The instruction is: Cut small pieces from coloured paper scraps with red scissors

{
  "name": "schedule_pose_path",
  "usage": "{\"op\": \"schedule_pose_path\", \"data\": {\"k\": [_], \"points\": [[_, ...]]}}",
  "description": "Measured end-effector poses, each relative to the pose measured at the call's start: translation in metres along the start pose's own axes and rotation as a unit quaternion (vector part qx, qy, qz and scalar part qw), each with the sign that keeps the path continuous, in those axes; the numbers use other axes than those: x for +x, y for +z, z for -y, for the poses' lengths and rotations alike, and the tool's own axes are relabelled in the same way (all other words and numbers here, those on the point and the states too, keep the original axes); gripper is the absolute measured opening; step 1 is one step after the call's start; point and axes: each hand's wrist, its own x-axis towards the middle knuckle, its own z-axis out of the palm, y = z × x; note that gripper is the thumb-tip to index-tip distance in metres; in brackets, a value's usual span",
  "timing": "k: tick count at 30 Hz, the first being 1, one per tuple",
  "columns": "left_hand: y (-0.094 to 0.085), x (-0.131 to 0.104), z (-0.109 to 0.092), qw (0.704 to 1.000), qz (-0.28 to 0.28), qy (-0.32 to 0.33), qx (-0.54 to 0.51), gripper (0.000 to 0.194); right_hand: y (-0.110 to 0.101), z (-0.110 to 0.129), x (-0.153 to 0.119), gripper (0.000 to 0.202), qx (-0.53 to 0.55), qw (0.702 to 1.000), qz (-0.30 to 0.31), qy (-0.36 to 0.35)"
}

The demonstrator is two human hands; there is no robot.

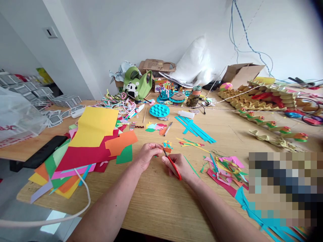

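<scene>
My right hand (176,164) is closed on a pair of scissors with red handles (176,169), whose dark blades point up and left toward my other hand. My left hand (149,155) has its fingertips pinched beside the blade tips; what it holds is too small to name. Just beyond the blades, a small heap of tiny blue, yellow and orange paper bits (167,145) lies on the wooden table (151,201), with an orange paper piece at its near edge. Thin coloured paper strips (190,143) rest to the right of the heap.
Coloured paper sheets (97,126) are stacked at left, near a white cable (87,193). Blue strips (195,129) and a pen (168,128) lie beyond my hands. Paper scraps (229,169) are at right. A blue scalloped disc (159,110), green bag (141,85) and jar (194,97) stand farther back.
</scene>
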Motion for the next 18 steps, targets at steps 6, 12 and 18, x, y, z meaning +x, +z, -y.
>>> {"op": "schedule_pose_path", "data": {"k": [6, 12, 18], "points": [[0.0006, -0.0002, -0.0003, 1.000, -0.002, 0.000, -0.008, 0.017, 0.0010, 0.0036, -0.0004, 0.055, 0.013, 1.000, -0.009, 0.016], [0.0025, 0.0024, 0.0012, 0.991, -0.105, 0.028, -0.071, 0.035, 0.0000, 0.0049, 0.0011, 0.056, 0.031, 0.998, -0.041, 0.041], [0.0080, -0.0017, 0.0027, 0.998, -0.050, 0.011, -0.025, 0.016, 0.0003, 0.0050, 0.0011, 0.057, 0.045, 0.997, -0.049, 0.037]]}}
